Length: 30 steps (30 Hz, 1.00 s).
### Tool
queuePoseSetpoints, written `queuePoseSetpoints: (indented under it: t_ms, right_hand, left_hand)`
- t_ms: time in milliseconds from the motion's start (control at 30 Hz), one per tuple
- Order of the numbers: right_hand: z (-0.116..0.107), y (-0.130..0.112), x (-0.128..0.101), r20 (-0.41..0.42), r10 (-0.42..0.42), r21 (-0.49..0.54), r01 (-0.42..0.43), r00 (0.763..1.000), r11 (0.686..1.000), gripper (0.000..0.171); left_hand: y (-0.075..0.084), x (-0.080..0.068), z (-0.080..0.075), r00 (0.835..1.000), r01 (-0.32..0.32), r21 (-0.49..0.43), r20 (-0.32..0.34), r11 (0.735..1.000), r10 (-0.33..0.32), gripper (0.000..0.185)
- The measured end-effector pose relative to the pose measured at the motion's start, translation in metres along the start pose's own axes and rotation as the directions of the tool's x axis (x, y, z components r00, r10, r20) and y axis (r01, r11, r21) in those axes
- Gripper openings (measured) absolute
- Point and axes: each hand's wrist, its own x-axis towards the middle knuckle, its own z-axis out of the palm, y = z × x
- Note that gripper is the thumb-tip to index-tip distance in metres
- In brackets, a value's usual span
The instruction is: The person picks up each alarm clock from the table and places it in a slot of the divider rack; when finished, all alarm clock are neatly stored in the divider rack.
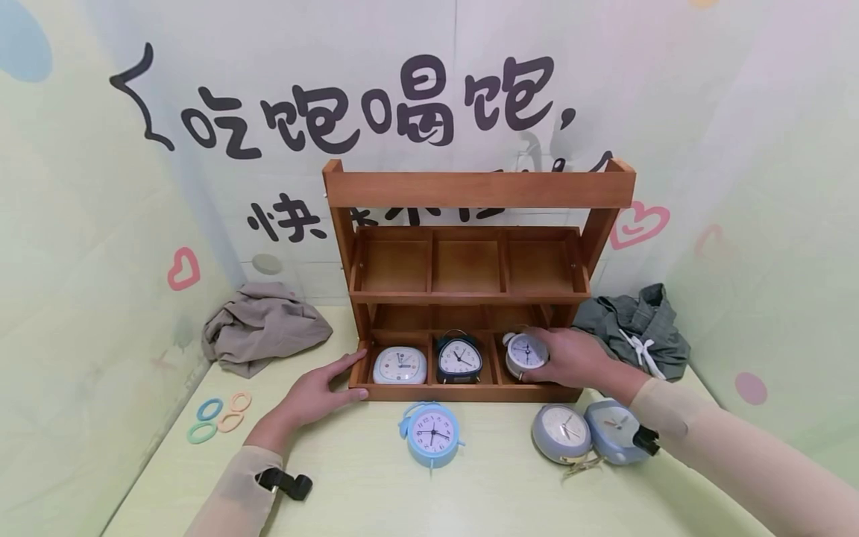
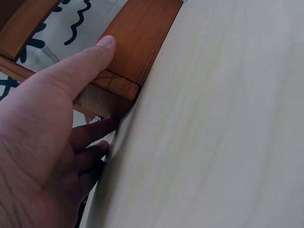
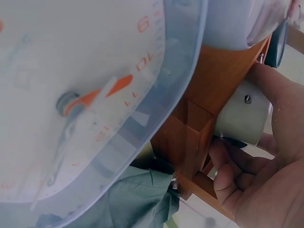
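In the head view, my right hand grips a small round white alarm clock in the right compartment of the wooden rack's bottom tray. Its pale back, the clock body, shows between thumb and fingers in the right wrist view. My left hand holds the tray's left front corner, thumb on the front board and fingers at the side. A white rounded-square clock stands in the left compartment and a dark triangular clock in the middle one.
A light blue alarm clock lies before the rack. Two blue-grey clocks sit below my right forearm. Several coloured rings and a beige cloth are at left; a dark grey cloth is at right.
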Motion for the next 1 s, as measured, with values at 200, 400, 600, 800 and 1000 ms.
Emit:
queuePoseSetpoints:
  t_ms: [200,400,600,800,1000]
  right_hand:
    - [0.007,0.002,0.001,0.011,0.015,0.023,-0.015,1.000,1.000,0.083]
    - [0.011,0.003,0.001,-0.010,-0.005,0.015,0.005,1.000,1.000,0.081]
    - [0.014,0.002,0.003,0.001,0.012,0.010,-0.012,1.000,1.000,0.082]
    - [0.020,0.001,0.003,0.003,0.024,0.000,-0.024,1.000,1.000,0.083]
    - [0.019,0.001,0.003,0.010,0.023,-0.006,-0.023,1.000,1.000,0.083]
  left_hand:
    - [0.000,0.001,0.000,1.000,0.002,0.004,0.004,1.000,-0.002,0.089]
    - [0.000,0.001,0.001,1.000,0.004,0.005,0.004,1.000,-0.004,0.089]
    - [-0.001,0.000,0.000,1.000,0.007,0.001,0.000,1.000,-0.007,0.089]
    - [-0.001,0.000,0.000,1.000,0.002,-0.001,0.002,1.000,-0.002,0.090]
    - [0.001,0.000,0.000,1.000,0.005,-0.003,0.004,1.000,-0.005,0.090]
